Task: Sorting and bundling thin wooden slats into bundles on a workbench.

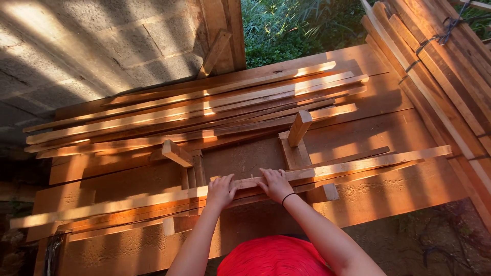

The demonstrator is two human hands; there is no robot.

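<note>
The head view looks down on a broad wooden tabletop (pixel 388 189) made of wide planks, lit by low orange sun. Both hands lie on one long thin wooden slat (pixel 358 164) that runs across the near part of the tabletop from lower left to upper right. The left hand (pixel 221 191) rests palm down on the slat, fingers spread and curled over its far edge; the right hand (pixel 276 184) sits just beside it, to its right, pressing on the same slat in the same way, a dark band on its wrist. Neither hand is closed into a fist, and whether they grip the slat or only press on it cannot be told. The slat passes under both palms and reaches well beyond them on either side. Just beyond the right hand a short wooden block (pixel 299 128) stands tilted, and another short block (pixel 177 153) lies beyond the left hand. Farther back a stack of long slats (pixel 204 110) lies across the tabletop. A bundle of boards (pixel 434 66) leans at the right.
</note>
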